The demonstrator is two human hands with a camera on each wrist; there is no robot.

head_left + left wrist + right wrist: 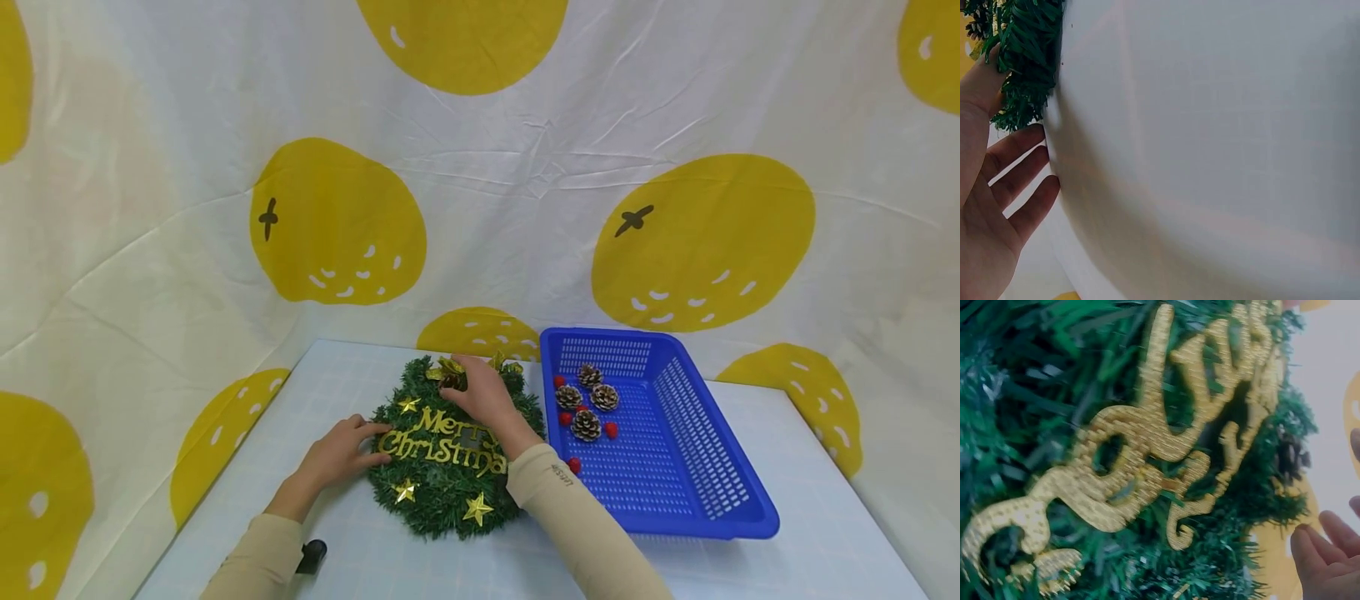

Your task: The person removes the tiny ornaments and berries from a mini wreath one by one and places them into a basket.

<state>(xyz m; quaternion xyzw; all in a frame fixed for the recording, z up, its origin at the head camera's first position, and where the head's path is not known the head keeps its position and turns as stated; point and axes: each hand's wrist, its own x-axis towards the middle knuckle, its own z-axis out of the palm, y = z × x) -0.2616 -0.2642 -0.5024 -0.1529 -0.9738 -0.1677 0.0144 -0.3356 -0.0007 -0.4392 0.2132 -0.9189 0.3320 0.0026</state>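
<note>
A green wreath (442, 512) lies on the table with a gold "Merry Christmas" sign (450, 450) and several gold stars (477, 508). At its left edge my left hand (333, 454) touches the greenery, with fairly straight fingers. In the left wrist view, some fingertips (1054, 182) rest beside the wreath on the table. My right hand (483, 392) reaches over the wreath's top, its thumb and fingers around a pine cone (453, 381) near gold leaves. The right wrist view shows the fingers apart from the pine cone (1291, 456).
A blue plastic basket (675, 483) stands to the right of the wreath, holding several pine cones (586, 425) and red berries (573, 464). A small black object (312, 556) is near the left forearm. A white curtain with yellow fruit prints (525, 250) surrounds the table.
</note>
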